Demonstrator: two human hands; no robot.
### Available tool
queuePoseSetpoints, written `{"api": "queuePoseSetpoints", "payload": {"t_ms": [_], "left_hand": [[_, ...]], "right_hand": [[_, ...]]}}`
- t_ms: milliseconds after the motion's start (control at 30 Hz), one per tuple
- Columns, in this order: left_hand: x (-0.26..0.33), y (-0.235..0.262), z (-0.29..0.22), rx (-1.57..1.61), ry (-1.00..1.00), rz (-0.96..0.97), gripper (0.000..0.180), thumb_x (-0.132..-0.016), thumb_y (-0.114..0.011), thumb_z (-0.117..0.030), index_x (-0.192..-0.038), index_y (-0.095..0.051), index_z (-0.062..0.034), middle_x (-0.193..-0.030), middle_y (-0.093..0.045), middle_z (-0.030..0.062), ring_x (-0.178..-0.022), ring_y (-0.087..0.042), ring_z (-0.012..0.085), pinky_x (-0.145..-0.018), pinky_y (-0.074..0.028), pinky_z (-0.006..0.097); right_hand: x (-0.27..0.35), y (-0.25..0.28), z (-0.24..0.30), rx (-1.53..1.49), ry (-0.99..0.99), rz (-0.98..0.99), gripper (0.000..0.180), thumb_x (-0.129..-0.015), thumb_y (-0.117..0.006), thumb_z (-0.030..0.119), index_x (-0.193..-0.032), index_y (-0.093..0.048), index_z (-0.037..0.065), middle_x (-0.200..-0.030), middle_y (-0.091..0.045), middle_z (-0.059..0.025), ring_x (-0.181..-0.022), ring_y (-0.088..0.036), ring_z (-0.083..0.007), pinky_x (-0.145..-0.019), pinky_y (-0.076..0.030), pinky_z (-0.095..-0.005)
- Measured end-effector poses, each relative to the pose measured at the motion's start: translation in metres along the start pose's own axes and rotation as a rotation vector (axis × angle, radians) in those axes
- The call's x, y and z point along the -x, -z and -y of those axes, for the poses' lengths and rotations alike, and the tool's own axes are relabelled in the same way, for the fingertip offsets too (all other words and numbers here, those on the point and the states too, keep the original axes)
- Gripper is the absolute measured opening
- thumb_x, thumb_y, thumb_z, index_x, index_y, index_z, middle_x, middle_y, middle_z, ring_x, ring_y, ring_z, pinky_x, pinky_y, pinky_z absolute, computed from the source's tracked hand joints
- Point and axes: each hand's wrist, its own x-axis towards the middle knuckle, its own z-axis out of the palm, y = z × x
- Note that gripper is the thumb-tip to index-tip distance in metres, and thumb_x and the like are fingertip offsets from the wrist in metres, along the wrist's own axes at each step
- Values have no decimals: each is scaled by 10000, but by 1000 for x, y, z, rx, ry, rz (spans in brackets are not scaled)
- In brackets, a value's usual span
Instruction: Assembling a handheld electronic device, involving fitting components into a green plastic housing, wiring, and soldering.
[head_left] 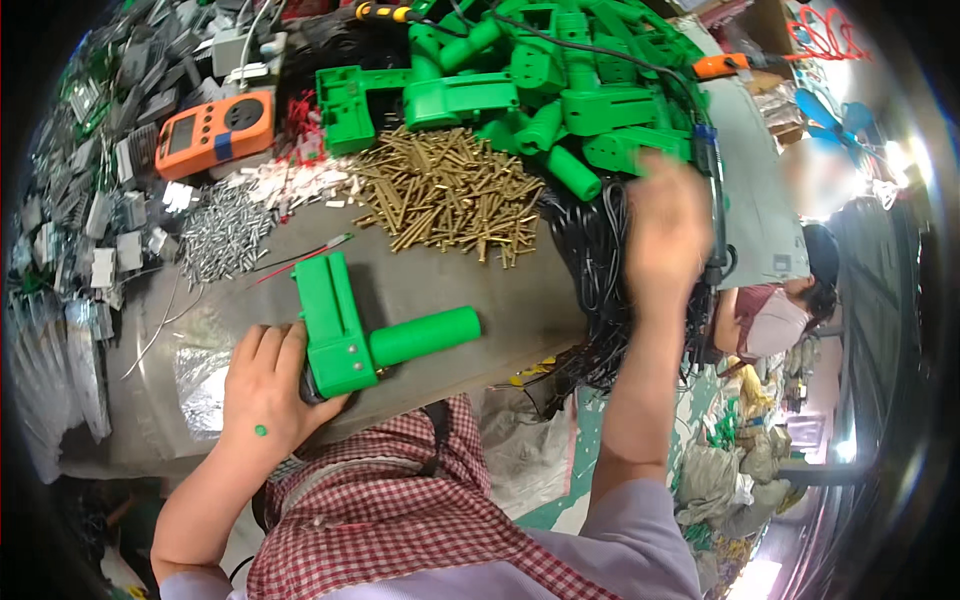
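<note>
Right hand (668, 232): motion-blurred, grip undeterminable. Left hand (262, 385): fingertips hidden under green housing (350, 325). Green parts pile (540, 80): cut off at top edge. Cables (590, 270): partly hidden behind right forearm. Grey parts (90, 150): too small to identify.

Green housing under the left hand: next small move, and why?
Probably bring the right hand back down to the green housing. The left hand pins it on the table, while the right hand is raised and blurred beside the black cables, past the brass screws; whether it holds anything is unclear.

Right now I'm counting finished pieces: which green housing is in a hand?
The green housing lying alone near the table edge, steadied by the left hand; the others sit heaped at the back.
</note>
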Motion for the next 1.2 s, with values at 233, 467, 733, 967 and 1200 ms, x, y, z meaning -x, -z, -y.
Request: {"api": "queuePoseSetpoints", "payload": {"t_ms": [233,467,733,967,1200], "left_hand": [[-1,4,3,17,-85,-46,604,-559,-824,-209,-1019,-561,80,-883,-547,169,-820,-528,327,-758,-459,400],[10,6,-1,54,-118,62,670,-584,-814,-287,-1087,-546,64,-922,-547,163,-868,-525,329,-803,-453,401],[8,7,-8,-40,-46,93,667,-559,-831,-309,-1099,-581,-6,-949,-547,124,-886,-520,294,-786,-456,396],[8,6,-6,-32,-37,115,635,-545,-831,-280,-1065,-599,2,-900,-547,122,-838,-524,294,-751,-464,384],[7,4,-5,-44,-76,91,630,-552,-832,-280,-1040,-596,40,-899,-559,134,-828,-534,296,-764,-467,384]], "right_hand": [[-41,54,-185,315,-352,239,639,-703,-732,280,-1255,-544,19,-1125,-598,-281,-1057,-578,-418,-897,-458,-453],[-20,85,-116,-955,-623,-119,448,-901,-596,249,-1221,-511,-53,-1126,-600,-210,-941,-594,-161,-834,-482,-308],[57,-17,11,-1866,-729,292,560,-920,-493,263,-1390,-284,42,-1331,-417,-291,-1186,-484,-385,-1002,-396,-531],[76,-36,22,-2009,-723,76,522,-926,-507,266,-1356,-313,43,-1076,-515,-162,-983,-526,-277,-955,-420,-476],[104,-42,50,-2298,-1005,-120,396,-907,-561,259,-1217,-471,32,-925,-520,-70,-896,-519,-208,-933,-430,-427]]}}
